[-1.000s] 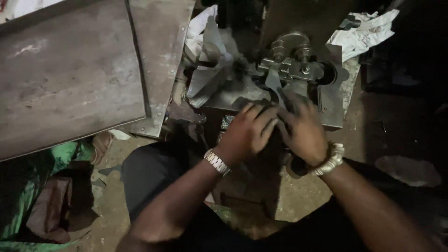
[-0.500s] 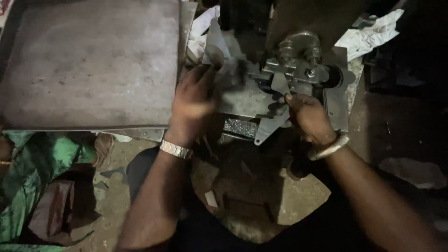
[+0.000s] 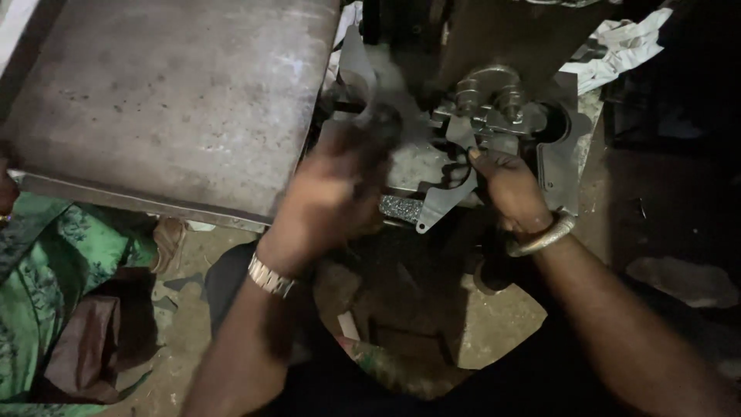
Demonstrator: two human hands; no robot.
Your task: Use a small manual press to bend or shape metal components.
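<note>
My right hand (image 3: 509,189), with a metal bangle at the wrist, is closed on a thin cut sheet-metal piece (image 3: 438,207) held against a small grey metal machine (image 3: 494,100) with two round knobs on top. My left hand (image 3: 332,201), wearing a wristwatch, is motion-blurred just left of the machine. Its fingers reach toward a dark blurred lump (image 3: 378,123) next to a pale sheet offcut (image 3: 355,66). Whether the left hand grips anything is unclear.
A large flat steel plate (image 3: 170,100) fills the upper left, its front edge close to my left forearm. Green patterned cloth (image 3: 38,293) lies at lower left. Crumpled white paper (image 3: 617,38) sits behind the machine. A flat stone (image 3: 679,282) lies on the dirt floor at right.
A second ago both hands were together below the machine. My left hand swung up and left toward the sheet offcut, then blurred; my right hand rose to the cut piece at the machine.
</note>
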